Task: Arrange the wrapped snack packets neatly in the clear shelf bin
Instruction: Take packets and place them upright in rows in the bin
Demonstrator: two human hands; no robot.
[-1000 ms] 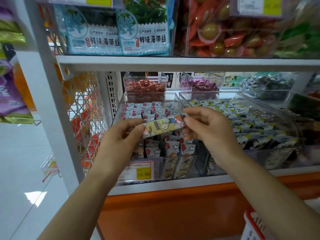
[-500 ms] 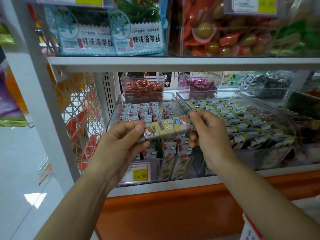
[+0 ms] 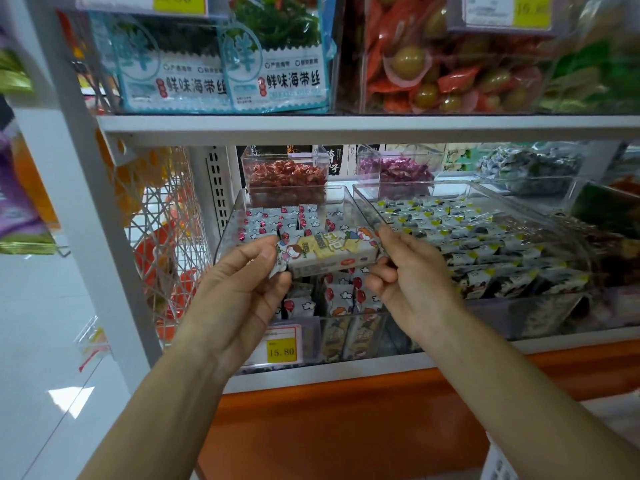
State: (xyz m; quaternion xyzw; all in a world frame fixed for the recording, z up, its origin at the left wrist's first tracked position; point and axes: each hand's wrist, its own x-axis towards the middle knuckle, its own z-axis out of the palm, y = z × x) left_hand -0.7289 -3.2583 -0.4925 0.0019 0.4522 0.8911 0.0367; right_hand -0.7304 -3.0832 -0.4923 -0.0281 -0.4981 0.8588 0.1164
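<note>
The wrapped snack packet (image 3: 329,252), an oblong bar in pale yellow and white film printed with cartoon figures, is held lengthwise between two hands above the front half of the clear plastic shelf bin (image 3: 227,237). It lies nearly level, its right end a little higher, and is not touching the packets below it. The left hand (image 3: 242,282) pinches the packet's left end between thumb and curled fingers, and the right hand (image 3: 412,282) pinches the crimped right end in the same way.

Inside the bin, small white packets with red balloons and clouds (image 3: 287,220) stand in close rows at the back, and more of them sit upright behind the front wall, partly hidden by the hands. A yellow price tag reading 15.80 (image 3: 281,349) is fixed to the bin's front, beside the left wrist.

Just to the right, touching or nearly touching, stands a wider clear bin (image 3: 415,184) filled with black, white and yellow packets (image 3: 467,233) laid in slanting rows. Behind the two bins are a small clear box of red-wrapped sweets (image 3: 287,174) and another of purple-wrapped sweets (image 3: 398,168).

The white shelf board (image 3: 346,124) above carries teal seaweed packs (image 3: 277,64) with Chinese lettering. A white wire basket (image 3: 162,237) hangs at the left of the shelf unit, and an orange panel (image 3: 346,427) runs below the lower shelf.
</note>
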